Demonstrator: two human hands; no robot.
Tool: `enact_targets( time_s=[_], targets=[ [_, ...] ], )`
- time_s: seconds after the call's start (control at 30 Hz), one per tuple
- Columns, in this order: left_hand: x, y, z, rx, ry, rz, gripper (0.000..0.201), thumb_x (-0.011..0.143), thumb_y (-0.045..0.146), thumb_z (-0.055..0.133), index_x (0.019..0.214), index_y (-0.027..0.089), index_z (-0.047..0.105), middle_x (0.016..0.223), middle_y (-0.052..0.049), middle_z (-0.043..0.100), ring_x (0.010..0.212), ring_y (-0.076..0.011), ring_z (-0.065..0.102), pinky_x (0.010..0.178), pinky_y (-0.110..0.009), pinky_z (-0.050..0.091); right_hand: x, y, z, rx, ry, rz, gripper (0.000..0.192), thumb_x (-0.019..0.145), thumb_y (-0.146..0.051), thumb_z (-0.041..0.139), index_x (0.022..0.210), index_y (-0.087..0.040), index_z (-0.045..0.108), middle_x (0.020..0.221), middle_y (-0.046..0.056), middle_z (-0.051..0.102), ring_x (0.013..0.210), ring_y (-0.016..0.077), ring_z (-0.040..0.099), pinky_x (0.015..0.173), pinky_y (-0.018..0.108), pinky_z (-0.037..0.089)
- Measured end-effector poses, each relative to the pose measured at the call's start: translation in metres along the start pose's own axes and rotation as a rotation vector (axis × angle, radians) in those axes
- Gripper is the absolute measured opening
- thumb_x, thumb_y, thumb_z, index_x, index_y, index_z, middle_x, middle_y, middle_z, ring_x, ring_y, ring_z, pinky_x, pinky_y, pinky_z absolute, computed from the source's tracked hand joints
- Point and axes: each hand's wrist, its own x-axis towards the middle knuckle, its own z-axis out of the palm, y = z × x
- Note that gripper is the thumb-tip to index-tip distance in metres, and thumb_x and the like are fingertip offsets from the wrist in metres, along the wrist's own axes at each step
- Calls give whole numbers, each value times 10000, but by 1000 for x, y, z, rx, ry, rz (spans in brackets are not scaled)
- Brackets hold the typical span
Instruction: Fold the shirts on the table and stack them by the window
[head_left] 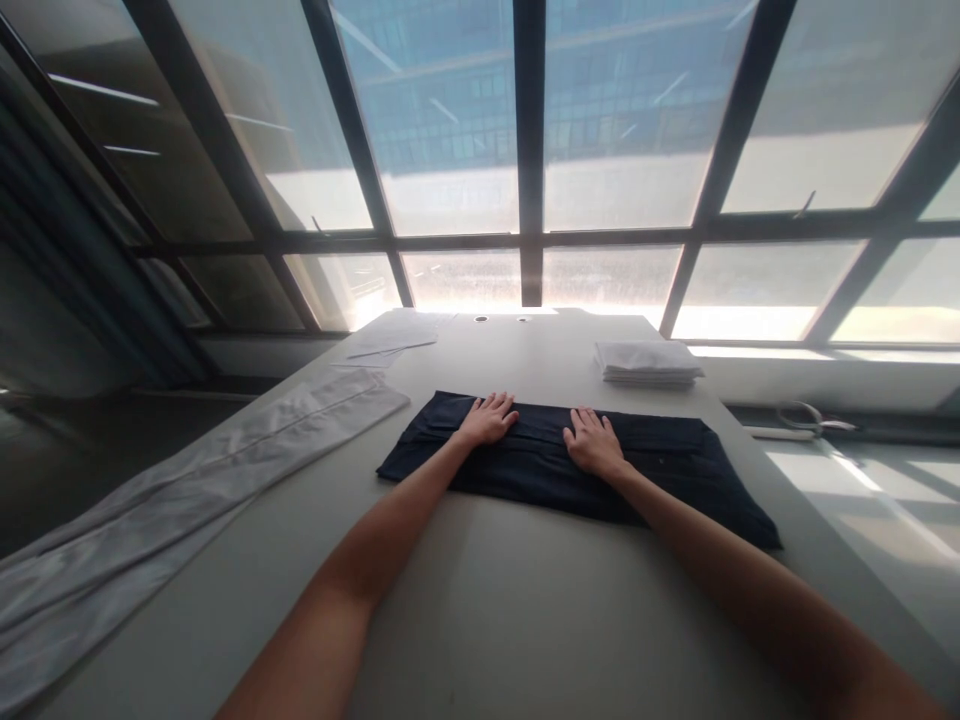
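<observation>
A folded dark navy garment [540, 460] lies flat across the white table [480, 620], its long side running left to right. My left hand [487, 418] rests palm down on its left half, fingers stretched toward the far edge. On the middle of the cloth, a little right of centre, my right hand [593, 440] also lies flat with its fingers extended. Both hands press on the fabric without gripping it. The garment's exact kind cannot be made out in this folded state.
Long light-grey cloth [225, 480] stretches along the table's left side. Some white sheets [394, 335] lie at the far left, and a stack of folded white cloth or paper [649, 362] sits at the far right. Beyond the table stand large windows [457, 130]; a dark curtain [82, 240] hangs left.
</observation>
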Motion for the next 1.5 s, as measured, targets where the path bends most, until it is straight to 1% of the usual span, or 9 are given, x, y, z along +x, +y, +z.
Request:
enact_targets(
  time_s=[0.17,0.3,0.4,0.57,0.67,1.03,1.27,1.37,1.5],
  targets=[
    [-7,-74,-9,19,3,-221,636,1072,510,201,1641,231,257,1720,-97,165,1583,-308,141,1235,-580,161,1,-1,-1,27,-5,-19,649,1030,-416,310,1579,-80,396,1667,161,310,1547,278,251,1253,495,163],
    [-8,-93,-17,30,24,-289,597,1075,473,227,1611,233,336,1694,-147,237,1562,-328,220,1205,-638,196,0,-1,-1,41,-4,-14,650,1032,-409,316,1582,-69,382,1668,168,306,1548,282,248,1253,507,156],
    [-7,-65,-19,54,54,-243,608,1078,468,236,1602,184,354,1682,-178,259,1563,-352,207,1205,-674,146,0,-2,-2,51,-4,-11,647,1034,-412,325,1580,-69,385,1667,177,305,1550,283,241,1257,496,137],
    [-18,32,2,-6,120,133,566,1094,461,209,1620,283,323,1692,-61,283,1572,-282,205,1241,-588,180,4,0,-3,75,-54,-24,671,1040,-446,330,1591,-66,360,1681,172,268,1568,270,187,1264,486,106],
    [-28,68,15,-29,101,210,563,1088,502,259,1614,317,332,1698,-35,263,1575,-288,190,1236,-612,182,6,11,-7,102,-111,-38,692,1051,-485,299,1601,-67,334,1690,152,248,1573,242,175,1268,454,115],
    [-35,69,14,-32,114,164,536,1087,488,268,1596,357,373,1694,3,269,1570,-273,213,1249,-545,202,-23,150,-30,-47,-82,35,653,1052,-451,273,1596,-99,355,1677,165,283,1562,289,217,1249,528,159],
    [-35,70,5,-47,89,152,525,1091,478,260,1565,331,433,1678,-20,318,1560,-288,243,1233,-560,239,-35,181,-45,187,211,154,536,1008,-325,377,1460,-104,561,1550,181,503,1461,280,437,1213,426,312],
    [-36,87,-3,-70,104,207,529,1091,461,273,1552,277,455,1644,-56,390,1548,-287,279,1232,-548,253,-38,200,-65,292,279,367,435,968,-248,450,1306,-89,674,1381,211,646,1325,309,581,1125,393,426],
    [-36,132,-5,-114,88,386,547,1081,444,310,1586,250,395,1648,-62,380,1554,-248,268,1252,-492,242,-49,218,-88,456,118,568,196,910,-262,609,927,-118,741,983,169,758,979,319,728,820,376,594]
  ],
)
